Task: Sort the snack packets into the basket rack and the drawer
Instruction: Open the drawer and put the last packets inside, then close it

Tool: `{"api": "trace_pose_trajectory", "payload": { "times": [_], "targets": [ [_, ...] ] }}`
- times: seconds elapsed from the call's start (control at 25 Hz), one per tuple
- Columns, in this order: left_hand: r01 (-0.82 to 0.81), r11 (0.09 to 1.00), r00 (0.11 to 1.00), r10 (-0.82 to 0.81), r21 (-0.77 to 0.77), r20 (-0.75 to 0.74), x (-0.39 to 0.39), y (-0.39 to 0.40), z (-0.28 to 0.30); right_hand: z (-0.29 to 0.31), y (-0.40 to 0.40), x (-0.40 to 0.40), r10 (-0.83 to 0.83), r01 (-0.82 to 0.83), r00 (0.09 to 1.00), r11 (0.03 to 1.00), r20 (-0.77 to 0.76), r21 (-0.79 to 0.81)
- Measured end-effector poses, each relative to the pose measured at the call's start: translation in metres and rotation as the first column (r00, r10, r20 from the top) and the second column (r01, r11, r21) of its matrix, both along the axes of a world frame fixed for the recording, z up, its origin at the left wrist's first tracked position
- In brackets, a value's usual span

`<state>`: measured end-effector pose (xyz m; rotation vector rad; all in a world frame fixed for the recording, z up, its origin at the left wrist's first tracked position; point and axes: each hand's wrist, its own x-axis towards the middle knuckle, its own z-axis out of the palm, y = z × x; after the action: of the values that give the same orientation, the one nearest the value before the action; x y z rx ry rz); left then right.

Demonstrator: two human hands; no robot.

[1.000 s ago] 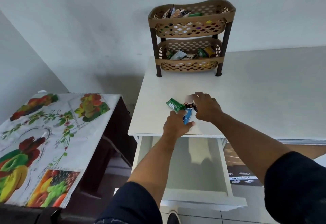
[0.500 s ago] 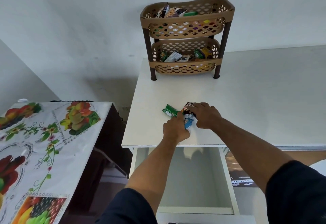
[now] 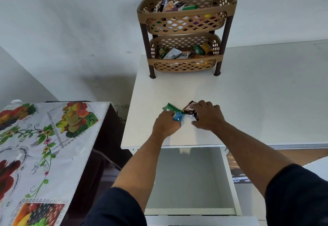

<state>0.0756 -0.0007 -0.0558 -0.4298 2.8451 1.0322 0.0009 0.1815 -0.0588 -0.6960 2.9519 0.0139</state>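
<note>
We note left hand (image 3: 166, 125) gripping green packet (image 3: 170, 108) and blue packet (image 3: 178, 116), right hand (image 3: 208, 116) gripping brown packet (image 3: 190, 108), drawer (image 3: 229, 172) open below.

Home: fruit-print tablecloth (image 3: 44, 145), snack rack (image 3: 186, 30)

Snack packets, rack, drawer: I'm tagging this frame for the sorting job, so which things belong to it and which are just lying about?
Part of the job:
- left hand gripping blue packet
- green packet
- right hand gripping brown packet
- basket rack, packets in both tiers
- open drawer

Lying about:
- fruit-print tablecloth
</note>
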Motion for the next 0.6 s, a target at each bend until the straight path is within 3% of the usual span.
{"api": "trace_pose_trajectory", "payload": {
  "times": [0.2,0.4,0.6],
  "targets": [
    [-0.210,0.958,0.978,0.209,0.196,0.025,-0.012,-0.017,0.008,-0.003,-0.006,0.003,-0.087,0.090,0.996,0.988,0.028,-0.124],
    [-0.351,0.912,0.936,0.336,0.211,0.108,-0.028,-0.012,0.004,-0.002,-0.005,0.008,-0.157,0.176,0.982,0.959,0.103,-0.223],
    [-0.378,0.914,0.924,0.363,0.149,0.119,-0.041,0.002,-0.005,-0.005,0.000,0.015,-0.302,0.330,0.943,0.906,0.141,-0.265]
  ]
}}
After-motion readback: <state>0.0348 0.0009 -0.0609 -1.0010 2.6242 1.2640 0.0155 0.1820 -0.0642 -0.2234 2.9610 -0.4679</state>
